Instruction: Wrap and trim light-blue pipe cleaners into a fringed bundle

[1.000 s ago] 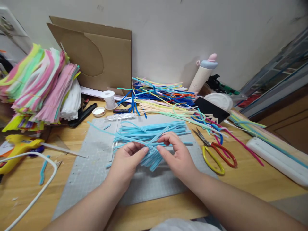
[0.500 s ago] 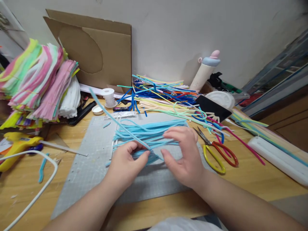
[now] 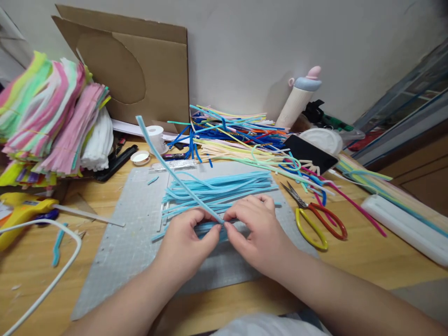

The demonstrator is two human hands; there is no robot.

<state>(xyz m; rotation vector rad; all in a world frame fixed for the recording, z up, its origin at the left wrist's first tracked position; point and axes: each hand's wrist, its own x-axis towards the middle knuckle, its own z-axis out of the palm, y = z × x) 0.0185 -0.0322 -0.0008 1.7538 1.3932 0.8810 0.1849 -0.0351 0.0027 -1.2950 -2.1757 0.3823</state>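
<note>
A light blue pipe cleaner (image 3: 175, 176) slants up and to the left out of my fingers, its far end in the air. My left hand (image 3: 189, 240) pinches it between thumb and forefinger near its lower end. Close against those fingertips, my right hand (image 3: 257, 228) pinches the same end, which is mostly hidden between the fingers. Under and behind both hands, a pile of light blue pipe cleaners (image 3: 224, 186) lies across the grey cutting mat (image 3: 122, 247).
Scissors (image 3: 311, 221) with red and yellow handles lie right of the mat. A yellow glue gun (image 3: 26, 210) and its white cord are at left. Behind are mixed pipe cleaners (image 3: 238, 133), a white spool (image 3: 156, 137), a leaning cardboard piece (image 3: 164, 74) and a bottle (image 3: 297, 100).
My right hand has moved left and closed from an open pose onto the pipe cleaner's lower end. The pipe cleaner stands slightly steeper, still in my left hand.
</note>
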